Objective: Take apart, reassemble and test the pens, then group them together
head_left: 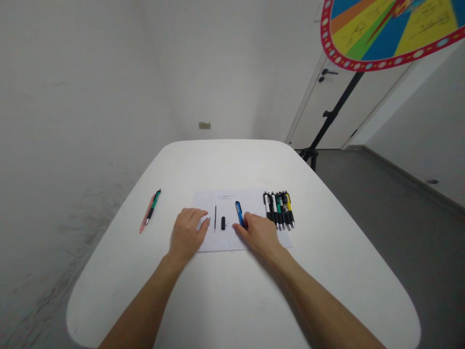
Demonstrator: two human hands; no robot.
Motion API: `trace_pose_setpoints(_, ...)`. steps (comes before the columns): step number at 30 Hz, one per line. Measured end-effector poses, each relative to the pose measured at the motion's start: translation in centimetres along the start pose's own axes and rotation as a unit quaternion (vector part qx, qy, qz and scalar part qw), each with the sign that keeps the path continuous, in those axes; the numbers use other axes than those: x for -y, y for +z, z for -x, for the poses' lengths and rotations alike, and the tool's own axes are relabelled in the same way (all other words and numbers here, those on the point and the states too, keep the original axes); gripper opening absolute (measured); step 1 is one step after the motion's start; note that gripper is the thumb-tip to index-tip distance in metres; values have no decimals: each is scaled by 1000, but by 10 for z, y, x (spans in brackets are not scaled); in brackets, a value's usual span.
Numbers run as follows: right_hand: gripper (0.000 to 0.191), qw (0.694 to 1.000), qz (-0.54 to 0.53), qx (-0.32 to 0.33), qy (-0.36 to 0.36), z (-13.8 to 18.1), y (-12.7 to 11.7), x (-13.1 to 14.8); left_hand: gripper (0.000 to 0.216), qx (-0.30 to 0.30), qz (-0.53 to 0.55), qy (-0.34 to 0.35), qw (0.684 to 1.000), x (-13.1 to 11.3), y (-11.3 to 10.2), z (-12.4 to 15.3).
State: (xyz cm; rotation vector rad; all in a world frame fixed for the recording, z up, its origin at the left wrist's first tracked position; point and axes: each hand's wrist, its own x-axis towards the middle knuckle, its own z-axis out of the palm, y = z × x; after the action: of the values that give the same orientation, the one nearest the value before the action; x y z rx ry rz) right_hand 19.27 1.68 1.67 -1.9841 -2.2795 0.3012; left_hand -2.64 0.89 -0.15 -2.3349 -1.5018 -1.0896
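On a printed white sheet (232, 242), my right hand (259, 232) has its thumb and forefinger around the lower end of a blue pen barrel (239, 209). My left hand (187, 230) rests at the sheet's left side, thumb and forefinger apart. By its fingertips is a tiny piece, too small to name. Between my hands lie a thin dark pen refill (215, 218) and a short black pen grip (223, 223). A small thin bit, perhaps a spring, shows beside the grip.
Several click pens (279, 211) lie in a row at the sheet's right. At far left a green and black pen (153, 206) lies beside a pink strip (146, 215). Beyond the white table (225, 165), a colourful prize wheel (392, 34) stands on a black stand (334, 114).
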Motion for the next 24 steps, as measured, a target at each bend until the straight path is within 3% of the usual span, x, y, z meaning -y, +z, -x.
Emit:
trace_pose_setpoints(11, 29, 999, 44, -8, -15, -2, 3, 1, 23, 106, -122, 148, 976, -29, 11, -6)
trace_pose_setpoints(16, 29, 999, 6, -39, -4, -4, 7, 0, 21, 135, -146, 167, 966, -32, 18, -9)
trace_pose_setpoints(21, 31, 977, -180, -112, 27, -7, 13, -2, 15, 133, -142, 175, 965, -33, 24, -10)
trace_pose_setpoints(24, 32, 905, -400, -145, 16, -10, 16, -3, 9, 121, -140, 182, 966, -34, 26, -10)
